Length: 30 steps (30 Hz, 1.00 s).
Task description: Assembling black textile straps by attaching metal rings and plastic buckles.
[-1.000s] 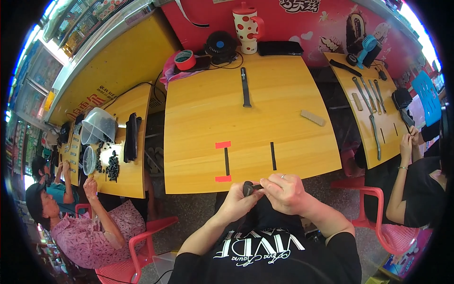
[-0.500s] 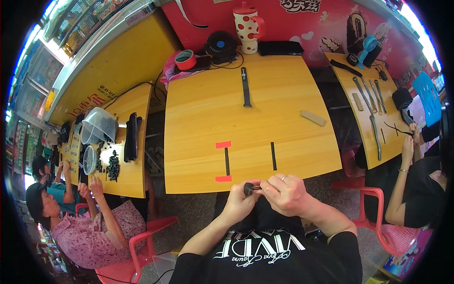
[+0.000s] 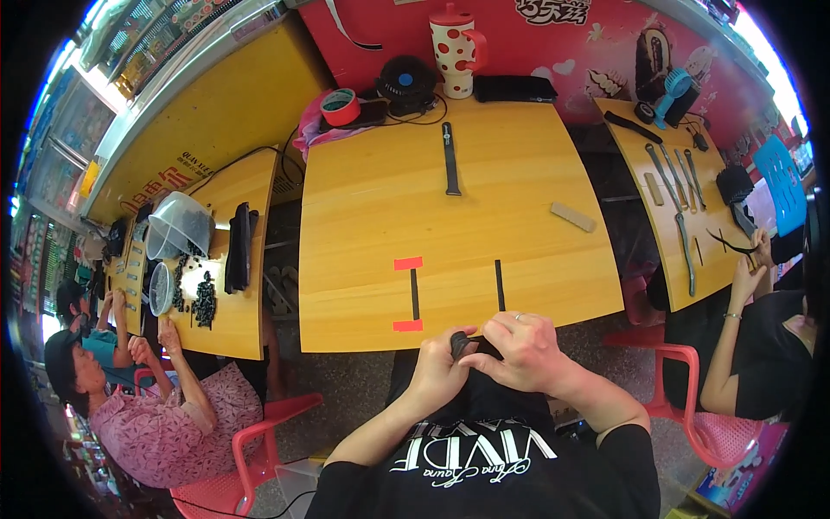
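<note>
Close to my body, just off the near edge of the wooden table [image 3: 363,216], both my hands work on one small dark thing. A black strap-like piece [image 3: 460,345], looking coiled or folded, sticks up out of my left hand [image 3: 438,372], whose fingers are closed round it. My right hand [image 3: 526,353] presses against the same piece with thumb and bent fingers; its far end is hidden in the grip. A flat black strap [image 3: 450,160] lies farther up the table. Nearer me are two thin black strips, the left strip [image 3: 415,294] between red tape pieces [image 3: 408,263], the right strip [image 3: 500,285] alone.
A tan block [image 3: 572,217] lies at the right. Along the back stand a tape roll [image 3: 340,106], a black fan [image 3: 405,82], a dotted tumbler [image 3: 452,52] and a black pouch [image 3: 515,88]. People work at side tables, with a clear tub [image 3: 180,227] on the left one.
My right hand has shifted slightly and turned over the dark piece, its thumb now closer to my left hand. The thin end that showed between my hands is now covered.
</note>
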Motion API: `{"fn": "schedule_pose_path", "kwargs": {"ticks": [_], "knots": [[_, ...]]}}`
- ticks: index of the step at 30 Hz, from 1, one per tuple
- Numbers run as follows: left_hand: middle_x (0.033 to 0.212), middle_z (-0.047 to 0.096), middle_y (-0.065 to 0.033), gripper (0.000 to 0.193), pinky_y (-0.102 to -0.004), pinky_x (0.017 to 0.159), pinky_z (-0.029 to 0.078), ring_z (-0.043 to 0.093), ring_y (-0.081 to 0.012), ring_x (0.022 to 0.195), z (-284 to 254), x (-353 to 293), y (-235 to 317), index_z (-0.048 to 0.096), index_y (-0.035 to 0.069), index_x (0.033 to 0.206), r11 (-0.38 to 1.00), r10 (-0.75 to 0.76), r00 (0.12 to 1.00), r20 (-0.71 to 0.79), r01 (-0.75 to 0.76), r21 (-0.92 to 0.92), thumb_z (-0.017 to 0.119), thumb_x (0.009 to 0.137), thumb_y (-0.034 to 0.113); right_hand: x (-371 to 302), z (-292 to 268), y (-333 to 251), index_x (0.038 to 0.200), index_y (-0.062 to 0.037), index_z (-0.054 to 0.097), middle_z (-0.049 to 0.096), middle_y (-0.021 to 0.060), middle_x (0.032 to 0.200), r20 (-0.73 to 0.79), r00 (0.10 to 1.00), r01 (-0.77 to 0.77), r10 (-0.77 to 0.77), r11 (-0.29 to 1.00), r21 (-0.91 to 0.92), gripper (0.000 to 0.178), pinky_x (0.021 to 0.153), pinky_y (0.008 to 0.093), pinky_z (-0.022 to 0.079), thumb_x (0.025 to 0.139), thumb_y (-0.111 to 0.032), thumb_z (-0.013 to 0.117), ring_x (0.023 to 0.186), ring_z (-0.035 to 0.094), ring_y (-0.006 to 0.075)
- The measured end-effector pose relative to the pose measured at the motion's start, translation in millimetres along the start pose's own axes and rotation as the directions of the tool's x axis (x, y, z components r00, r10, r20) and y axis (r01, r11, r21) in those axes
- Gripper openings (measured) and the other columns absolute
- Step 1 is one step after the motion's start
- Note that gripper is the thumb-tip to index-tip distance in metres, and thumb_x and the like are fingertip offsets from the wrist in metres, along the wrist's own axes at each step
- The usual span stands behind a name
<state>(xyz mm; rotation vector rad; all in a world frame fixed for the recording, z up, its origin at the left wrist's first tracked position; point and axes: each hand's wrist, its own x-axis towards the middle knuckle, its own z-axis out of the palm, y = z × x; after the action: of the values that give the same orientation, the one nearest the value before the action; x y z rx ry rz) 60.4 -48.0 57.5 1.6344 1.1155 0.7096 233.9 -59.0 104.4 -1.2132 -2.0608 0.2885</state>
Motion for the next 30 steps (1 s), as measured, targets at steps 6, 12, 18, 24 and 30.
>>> {"fn": "schedule_pose_path", "kwargs": {"ticks": [6,12,18,24,30], "knots": [[0.078,0.066,-0.0143,0.03,-0.0332,0.067,0.052,0.066,-0.0225,0.07,-5,0,19,0.058,-0.003,0.113,0.996,-0.036,0.996,0.083,0.029,0.088,0.063,0.083,0.002,-3,5,2,0.064,-0.0103,0.056,0.055,0.0065,0.057,0.047,0.988,-0.148,0.15,0.988,-0.036,0.031,0.044,0.0373,0.042,0.083,-0.03,0.071,0.054,0.059,0.0254],[0.084,0.063,-0.0078,0.029,-0.0263,0.068,0.051,0.062,-0.0152,0.074,-20,-1,0,0.061,0.0,0.105,0.378,-0.13,0.891,0.435,0.45,-0.809,0.053,0.099,0.027,-2,7,17,0.06,-0.0107,0.052,0.051,0.0057,0.056,0.001,0.992,-0.122,0.123,0.99,0.073,0.034,0.043,0.0363,0.04,0.081,-0.029,0.072,0.051,0.056,0.0249],[0.082,0.063,-0.0065,0.028,-0.0261,0.067,0.05,0.06,-0.0142,0.071,-8,-10,5,0.063,0.0,0.099,0.305,-0.164,0.93,0.33,0.366,-0.879,0.049,0.102,0.024,-11,4,7,0.057,-0.0142,0.045,0.035,-0.0004,0.053,-0.072,0.945,0.247,-0.319,0.84,-0.483,0.038,0.042,0.0265,0.026,0.08,-0.032,0.068,0.045,0.042,0.0132],[0.087,0.064,-0.009,0.027,-0.0288,0.072,0.049,0.06,-0.0174,0.077,-7,-9,7,0.061,-0.003,0.103,0.325,-0.119,0.934,0.338,0.358,-0.875,0.049,0.101,0.022,-11,-4,7,0.057,-0.014,0.044,0.036,-0.0002,0.054,-0.086,0.961,0.201,-0.262,0.88,-0.431,0.038,0.042,0.0275,0.027,0.077,-0.033,0.07,0.046,0.042,0.0142],[0.096,0.064,-0.0071,0.025,-0.0267,0.077,0.049,0.059,-0.0135,0.083,-18,-4,8,0.06,-0.003,0.111,0.502,0.012,0.931,0.364,0.309,-0.808,0.051,0.101,0.018,-8,-11,9,0.064,-0.0132,0.048,0.04,0.0004,0.059,-0.047,0.965,0.215,-0.258,0.881,-0.421,0.035,0.044,0.0281,0.029,0.074,-0.036,0.072,0.049,0.045,0.0141]]}}
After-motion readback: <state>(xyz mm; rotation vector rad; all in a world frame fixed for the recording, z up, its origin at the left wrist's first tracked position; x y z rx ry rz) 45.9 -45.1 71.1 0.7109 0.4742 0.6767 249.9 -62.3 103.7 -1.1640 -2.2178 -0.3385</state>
